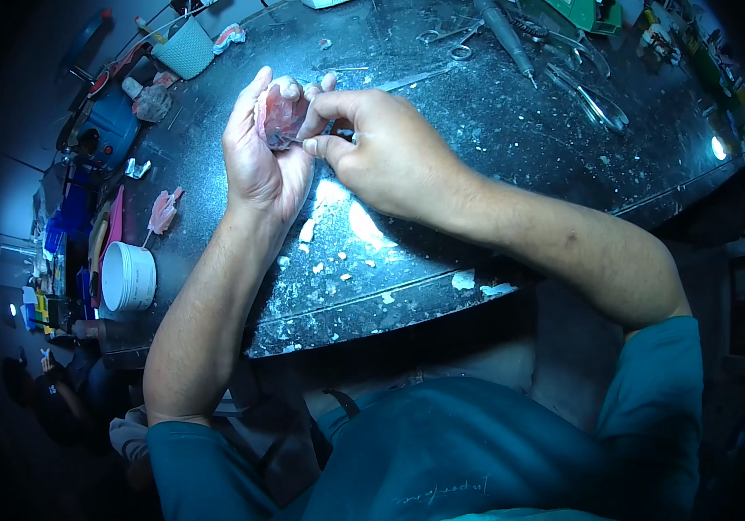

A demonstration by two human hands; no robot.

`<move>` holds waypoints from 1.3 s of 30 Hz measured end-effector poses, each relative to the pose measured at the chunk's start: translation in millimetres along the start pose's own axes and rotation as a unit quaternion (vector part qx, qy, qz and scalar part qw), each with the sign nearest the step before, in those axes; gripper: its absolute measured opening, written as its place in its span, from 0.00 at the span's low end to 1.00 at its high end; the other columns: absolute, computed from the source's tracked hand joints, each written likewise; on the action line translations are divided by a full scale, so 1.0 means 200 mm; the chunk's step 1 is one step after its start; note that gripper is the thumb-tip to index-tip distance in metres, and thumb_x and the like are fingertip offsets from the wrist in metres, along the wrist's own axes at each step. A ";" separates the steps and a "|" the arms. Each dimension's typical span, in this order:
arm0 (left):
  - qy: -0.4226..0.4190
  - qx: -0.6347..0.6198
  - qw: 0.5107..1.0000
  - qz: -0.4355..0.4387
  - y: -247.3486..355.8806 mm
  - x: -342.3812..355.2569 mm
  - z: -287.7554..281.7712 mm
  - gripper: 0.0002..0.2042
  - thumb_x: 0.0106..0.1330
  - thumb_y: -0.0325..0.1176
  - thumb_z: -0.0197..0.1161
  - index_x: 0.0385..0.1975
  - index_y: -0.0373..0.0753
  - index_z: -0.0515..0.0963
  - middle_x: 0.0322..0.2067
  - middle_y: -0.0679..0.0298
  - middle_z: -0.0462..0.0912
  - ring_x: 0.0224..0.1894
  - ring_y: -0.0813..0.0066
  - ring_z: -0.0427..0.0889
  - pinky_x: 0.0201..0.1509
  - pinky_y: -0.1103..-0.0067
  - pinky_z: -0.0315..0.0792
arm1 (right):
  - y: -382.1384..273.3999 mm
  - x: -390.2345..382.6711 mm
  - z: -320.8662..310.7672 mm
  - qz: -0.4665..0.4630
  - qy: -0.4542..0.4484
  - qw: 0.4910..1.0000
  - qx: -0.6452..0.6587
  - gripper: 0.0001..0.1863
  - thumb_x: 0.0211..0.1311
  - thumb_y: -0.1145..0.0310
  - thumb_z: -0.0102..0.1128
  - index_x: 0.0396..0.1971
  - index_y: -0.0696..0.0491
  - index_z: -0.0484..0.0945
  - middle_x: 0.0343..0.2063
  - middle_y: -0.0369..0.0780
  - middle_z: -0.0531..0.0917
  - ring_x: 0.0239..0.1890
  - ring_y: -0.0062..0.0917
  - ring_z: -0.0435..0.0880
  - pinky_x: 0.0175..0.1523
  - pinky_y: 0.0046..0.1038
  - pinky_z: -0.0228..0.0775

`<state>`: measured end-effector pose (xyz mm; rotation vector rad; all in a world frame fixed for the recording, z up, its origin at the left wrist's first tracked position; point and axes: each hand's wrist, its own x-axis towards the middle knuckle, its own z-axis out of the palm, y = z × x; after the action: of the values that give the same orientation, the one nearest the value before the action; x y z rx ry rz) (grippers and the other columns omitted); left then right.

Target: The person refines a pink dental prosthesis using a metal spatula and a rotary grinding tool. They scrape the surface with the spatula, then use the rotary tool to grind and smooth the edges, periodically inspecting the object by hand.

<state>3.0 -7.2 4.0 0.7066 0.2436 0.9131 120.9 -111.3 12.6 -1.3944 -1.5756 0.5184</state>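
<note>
Over the bench, my left hand (255, 165) cups a pink and reddish, glossy piece that looks like a denture base (280, 122), its fingers curled around the far side. My right hand (394, 152) comes in from the right, thumb and forefinger pinched together at the piece's right edge. Whatever lies between those two fingertips is too small and hidden to make out. White crumbs and flakes (307, 231) are scattered on the bench just below both hands.
A dark, speckled bench (476, 234) spans the view. At left stand a white tub (129, 276), a pink scrap (164, 211) and a blue device (110, 126). Farther back lie scissors (459, 52), a handpiece (506, 42), metal tongs (589, 100) and a green bin (594, 16).
</note>
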 end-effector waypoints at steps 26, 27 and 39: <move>-0.185 0.045 0.981 -0.036 0.16 0.02 -0.06 0.31 0.74 0.51 0.46 0.63 0.27 0.65 0.48 0.50 0.79 0.38 0.74 0.81 0.33 0.80 0.79 | 0.28 0.24 -0.48 0.006 0.011 0.965 -0.261 0.15 0.64 0.59 0.64 0.46 0.50 0.81 0.44 0.42 0.82 0.47 0.31 0.82 0.51 0.33 0.75; -0.087 0.110 0.989 -0.037 0.13 -0.01 0.00 0.33 0.75 0.54 0.42 0.61 0.26 0.67 0.29 0.60 0.80 0.20 0.82 0.76 0.16 0.88 0.70 | 0.33 0.25 -0.56 0.036 0.088 0.937 -0.337 0.20 0.62 0.54 0.66 0.46 0.53 0.81 0.42 0.44 0.83 0.45 0.31 0.83 0.49 0.34 0.76; -0.150 0.248 0.954 -0.077 0.16 -0.05 0.06 0.34 0.70 0.56 0.40 0.53 0.25 0.74 0.27 0.61 0.76 0.22 0.79 0.75 0.15 0.84 0.66 | 0.57 0.28 -0.85 0.282 0.085 0.948 -0.119 0.32 0.55 0.40 0.69 0.27 0.60 0.82 0.19 0.37 0.80 0.20 0.25 0.78 0.28 0.25 0.72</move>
<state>-17.5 -7.5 33.6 1.2621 0.2569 0.5837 329.4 -74.7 22.0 -2.0359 -1.1115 0.5330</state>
